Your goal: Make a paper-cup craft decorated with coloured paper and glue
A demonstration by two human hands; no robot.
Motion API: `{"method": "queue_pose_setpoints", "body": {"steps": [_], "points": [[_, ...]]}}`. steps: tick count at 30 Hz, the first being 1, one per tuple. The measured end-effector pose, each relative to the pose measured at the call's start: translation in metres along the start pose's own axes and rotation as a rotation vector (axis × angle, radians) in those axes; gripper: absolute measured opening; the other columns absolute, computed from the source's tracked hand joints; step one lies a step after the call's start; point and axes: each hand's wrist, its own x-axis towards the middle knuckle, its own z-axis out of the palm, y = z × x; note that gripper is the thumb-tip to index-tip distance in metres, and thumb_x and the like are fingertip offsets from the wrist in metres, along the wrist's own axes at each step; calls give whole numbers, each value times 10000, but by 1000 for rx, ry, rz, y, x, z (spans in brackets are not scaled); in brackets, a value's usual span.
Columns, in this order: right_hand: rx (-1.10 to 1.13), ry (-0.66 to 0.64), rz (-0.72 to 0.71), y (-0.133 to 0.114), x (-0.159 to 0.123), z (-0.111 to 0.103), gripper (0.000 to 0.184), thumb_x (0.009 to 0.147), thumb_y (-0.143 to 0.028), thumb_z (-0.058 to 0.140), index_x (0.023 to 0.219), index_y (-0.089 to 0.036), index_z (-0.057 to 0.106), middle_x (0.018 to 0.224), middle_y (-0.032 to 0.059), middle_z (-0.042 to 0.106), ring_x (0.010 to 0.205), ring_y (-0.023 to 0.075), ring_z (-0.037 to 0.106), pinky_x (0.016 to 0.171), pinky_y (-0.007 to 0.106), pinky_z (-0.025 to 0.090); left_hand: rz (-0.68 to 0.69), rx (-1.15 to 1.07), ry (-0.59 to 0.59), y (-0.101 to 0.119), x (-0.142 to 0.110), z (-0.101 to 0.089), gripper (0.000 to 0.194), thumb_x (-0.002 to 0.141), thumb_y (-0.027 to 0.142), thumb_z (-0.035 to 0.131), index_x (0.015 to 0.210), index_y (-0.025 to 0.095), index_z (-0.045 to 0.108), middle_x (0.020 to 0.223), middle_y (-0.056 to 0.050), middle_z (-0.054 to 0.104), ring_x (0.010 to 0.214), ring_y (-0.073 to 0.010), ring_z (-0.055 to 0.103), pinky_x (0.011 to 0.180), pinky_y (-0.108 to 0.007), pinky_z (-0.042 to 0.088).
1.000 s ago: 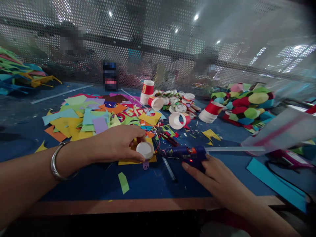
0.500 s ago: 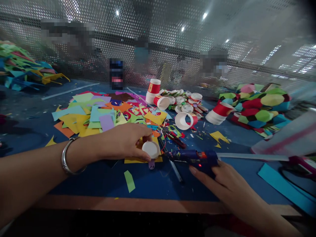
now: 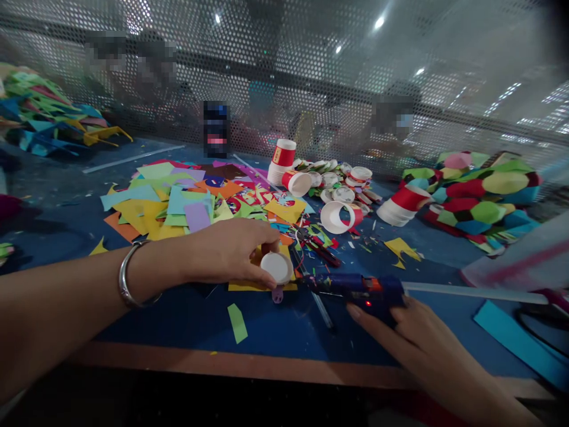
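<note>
Between the thumb and fingers of my left hand (image 3: pixel 235 252) is a small white paper disc (image 3: pixel 276 268) with a raised rim, like a cup bottom. My right hand (image 3: pixel 413 335) is wrapped round a dark blue hot glue gun (image 3: pixel 355 287) with a lit red light. Its nozzle points left and meets or nearly meets the disc's right edge. A clear glue stick (image 3: pixel 471 292) sticks out of the gun's back. Under the disc lie a yellow paper (image 3: pixel 242 285) and a small purple paper cutout (image 3: pixel 277 295). A pen (image 3: pixel 323 311) rests below the gun's nozzle.
Coloured paper scraps (image 3: pixel 178 204) are heaped beyond my left hand. Red-and-white paper cups (image 3: pixel 284 157) and a pile of cut discs (image 3: pixel 342 181) stand further back. Red-handled scissors (image 3: pixel 324 252) lie behind the gun. A perforated metal screen (image 3: pixel 311 89) closes off the far side.
The whole scene shifts slightly right in view as the camera turns. Both hands keep their hold, and the nozzle stays at the disc's right edge.
</note>
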Motion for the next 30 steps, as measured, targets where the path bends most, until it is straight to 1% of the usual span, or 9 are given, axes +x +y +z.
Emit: {"method": "queue_pose_setpoints", "body": {"steps": [3, 6, 8, 14, 15, 17, 20, 26, 30], "points": [[11, -9, 3, -2, 1, -2, 585, 1063, -214, 228, 881, -195, 784, 504, 14, 492, 476, 177, 453, 481, 293, 387, -2, -2, -5, 2, 0, -1, 423, 730, 549, 766, 941, 219, 608, 914, 9, 659, 787, -169, 563, 611, -268, 323], [22, -20, -5, -2, 0, -2, 560, 1058, -210, 235, 963, -207, 787, 517, 17, 507, 508, 185, 486, 514, 295, 419, -8, -2, -6, 2, -1, -2, 427, 727, 549, 768, 940, 213, 611, 906, 2, 663, 780, -171, 562, 610, -270, 318], [32, -34, 10, -1, 1, -2, 528, 1050, -212, 264, 972, -218, 786, 514, 14, 498, 523, 189, 496, 537, 296, 431, 1, -4, -3, 2, 0, -1, 432, 732, 560, 758, 943, 212, 616, 912, -3, 664, 782, -174, 559, 614, -273, 316], [-28, 7, -38, -4, 5, -3, 542, 1031, -153, 264, 857, -203, 775, 488, 6, 483, 471, 166, 464, 489, 278, 391, 20, -20, -10, 0, 1, -1, 450, 739, 605, 722, 925, 208, 618, 892, -17, 667, 761, -180, 543, 608, -284, 300], [-36, 11, -50, -3, 3, -2, 512, 1024, -140, 288, 869, -198, 772, 502, 9, 500, 490, 168, 483, 510, 280, 404, 23, -28, -12, 0, 0, -1, 444, 740, 598, 724, 922, 208, 611, 887, -16, 666, 757, -179, 543, 608, -283, 302], [-46, 62, -126, -1, -3, 1, 473, 991, -68, 311, 977, -196, 766, 513, 0, 502, 521, 172, 500, 570, 289, 422, 28, -27, -11, 1, 0, -2, 439, 742, 587, 729, 918, 205, 602, 886, -18, 663, 757, -179, 543, 609, -281, 306], [-66, 69, -167, 2, -10, 4, 437, 953, -17, 345, 1045, -167, 746, 606, 26, 588, 594, 182, 555, 626, 302, 438, 35, -22, -2, 2, 0, -3, 429, 744, 572, 736, 919, 203, 603, 899, -22, 659, 768, -180, 542, 612, -281, 306], [-68, 80, -179, 3, -12, 6, 424, 928, 4, 370, 1048, -164, 740, 623, 31, 594, 676, 202, 607, 676, 312, 457, 57, -42, 8, 0, 0, -2, 440, 734, 583, 739, 926, 206, 618, 925, -19, 660, 767, -177, 541, 615, -280, 306], [-87, 32, -151, 2, -23, 14, 475, 912, 38, 352, 1128, -178, 717, 658, 23, 596, 702, 190, 612, 720, 326, 471, 55, -38, 9, -2, -1, -1, 435, 737, 567, 743, 939, 203, 618, 914, -19, 651, 759, -170, 539, 610, -278, 310]]}}
